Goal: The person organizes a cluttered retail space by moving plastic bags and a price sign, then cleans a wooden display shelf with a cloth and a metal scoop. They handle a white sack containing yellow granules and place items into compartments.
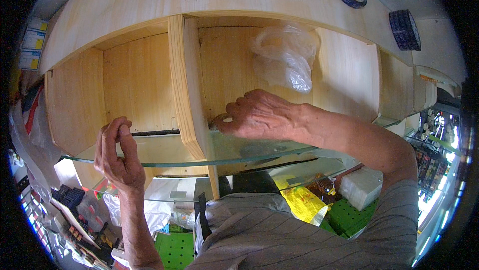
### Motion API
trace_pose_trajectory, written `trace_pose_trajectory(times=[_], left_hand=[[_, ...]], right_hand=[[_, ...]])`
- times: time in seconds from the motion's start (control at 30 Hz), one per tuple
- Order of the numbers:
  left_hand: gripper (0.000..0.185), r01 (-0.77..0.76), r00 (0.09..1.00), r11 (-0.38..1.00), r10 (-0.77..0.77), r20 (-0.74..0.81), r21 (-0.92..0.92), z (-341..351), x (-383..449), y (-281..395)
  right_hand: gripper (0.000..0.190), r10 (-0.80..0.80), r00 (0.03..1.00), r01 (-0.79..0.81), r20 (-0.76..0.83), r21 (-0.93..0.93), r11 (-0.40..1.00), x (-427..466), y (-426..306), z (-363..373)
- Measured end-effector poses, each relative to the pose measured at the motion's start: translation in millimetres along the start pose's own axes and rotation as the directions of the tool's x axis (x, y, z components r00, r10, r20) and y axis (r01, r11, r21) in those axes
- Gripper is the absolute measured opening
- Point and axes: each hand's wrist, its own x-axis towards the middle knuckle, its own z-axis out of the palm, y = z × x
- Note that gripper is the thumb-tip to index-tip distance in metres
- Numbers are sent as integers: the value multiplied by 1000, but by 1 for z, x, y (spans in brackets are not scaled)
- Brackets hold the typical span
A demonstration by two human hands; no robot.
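Note:
A pale wooden shelf unit with a vertical divider (187, 83) stands before me, with a curved-edge glass shelf (232, 160) along the bottom of its compartments. In the right compartment my right hand (254, 116) is low near the divider, fingers curled; whether something small is between the fingertips I cannot tell. Above it a crumpled clear plastic bag (288, 58) hangs against the back panel. My left hand (118, 150) is raised at the glass edge before the left compartment, thumb close to the bent fingers, with no object visible in it.
Two dark rings or tape rolls (405, 30) are at the upper right. Below the glass are a yellow plastic bag (305, 202), a white wrapped block (361, 187) and green perforated panels (174, 249). Plastic bags (35, 150) hang at the far left; packed goods stand at lower left.

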Motion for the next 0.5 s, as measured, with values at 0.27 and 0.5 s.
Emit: trace_pose_trajectory(times=[0.27,0.5], left_hand=[[12,17,1000,1000,-17,-8,-4,1,1,0],[12,5,1000,1000,-5,-12,1,1,-1,-1]], right_hand=[[17,5,994,-19,106,139,990,-7,2,-1],[21,55,978,-68,203,57,996,-8,13,-15]])
